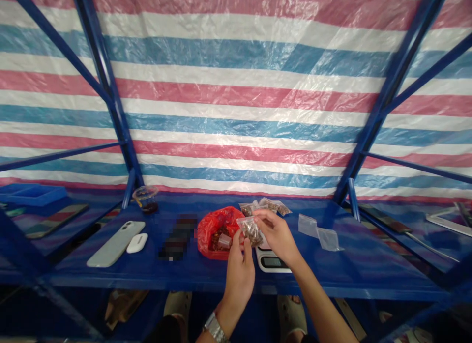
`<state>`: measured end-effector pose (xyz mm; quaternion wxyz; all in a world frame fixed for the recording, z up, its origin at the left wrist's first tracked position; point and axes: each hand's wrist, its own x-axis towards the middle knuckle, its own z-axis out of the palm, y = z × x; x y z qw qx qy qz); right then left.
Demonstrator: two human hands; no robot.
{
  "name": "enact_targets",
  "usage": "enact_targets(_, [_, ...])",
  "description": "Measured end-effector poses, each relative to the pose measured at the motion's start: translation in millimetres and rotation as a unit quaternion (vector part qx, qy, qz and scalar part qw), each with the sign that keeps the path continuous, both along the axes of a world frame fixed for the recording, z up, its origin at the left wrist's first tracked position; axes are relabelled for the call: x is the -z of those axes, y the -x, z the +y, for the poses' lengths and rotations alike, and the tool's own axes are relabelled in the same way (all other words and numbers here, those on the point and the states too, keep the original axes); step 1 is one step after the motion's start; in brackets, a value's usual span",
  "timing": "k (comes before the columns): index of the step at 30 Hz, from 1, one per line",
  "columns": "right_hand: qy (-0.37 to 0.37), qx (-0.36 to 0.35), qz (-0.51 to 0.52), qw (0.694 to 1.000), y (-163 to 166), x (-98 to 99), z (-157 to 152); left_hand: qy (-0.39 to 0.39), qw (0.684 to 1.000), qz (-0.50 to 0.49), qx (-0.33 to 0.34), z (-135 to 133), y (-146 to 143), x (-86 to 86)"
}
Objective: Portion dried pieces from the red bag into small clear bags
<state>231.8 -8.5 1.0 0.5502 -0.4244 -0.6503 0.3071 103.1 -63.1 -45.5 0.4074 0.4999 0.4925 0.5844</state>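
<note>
A small clear zip bag (250,232) with brown bits inside is held up between my two hands. My left hand (240,264), with a metal watch at the wrist, pinches its lower left side. At the bag's top right edge, my right hand (275,232) has its fingers closed on the plastic. Just left of it lies an open red plastic bag (210,235) of brown pieces with a small clear cup (224,241) in it. Beneath my right hand a white digital scale (263,264) is partly covered. Several filled zip bags (275,205) lie behind.
Two flat unfilled zip bags (327,239) lie on the blue table (368,269) at the right. To the left are a phone (117,244), a white earbud case (137,243) and a plastic cup of dark liquid (146,200). Blue metal posts (365,122) frame both sides.
</note>
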Motion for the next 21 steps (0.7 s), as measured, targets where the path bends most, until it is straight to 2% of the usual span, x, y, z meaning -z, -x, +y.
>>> enact_targets(3, [0.004, 0.000, -0.005, 1.000, 25.7, -0.2, 1.6, 0.055, 0.992, -0.106, -0.026, 2.8, -4.4, 2.2])
enact_targets(8, [0.031, 0.038, -0.055, 0.997, 55.4, 6.7, 16.0, 0.092, 0.971, -0.216, -0.053, 9.5, 1.3, 1.4])
enact_targets(12, [0.033, 0.048, -0.089, 0.994, 69.7, 7.1, 24.8, 0.138, 0.955, -0.253, -0.065, 11.6, 11.1, -3.7])
enact_targets(21, [0.016, 0.043, -0.090, 0.995, 80.3, 6.8, 28.2, 0.173, 0.943, -0.280, -0.043, 11.7, 24.0, -10.5])
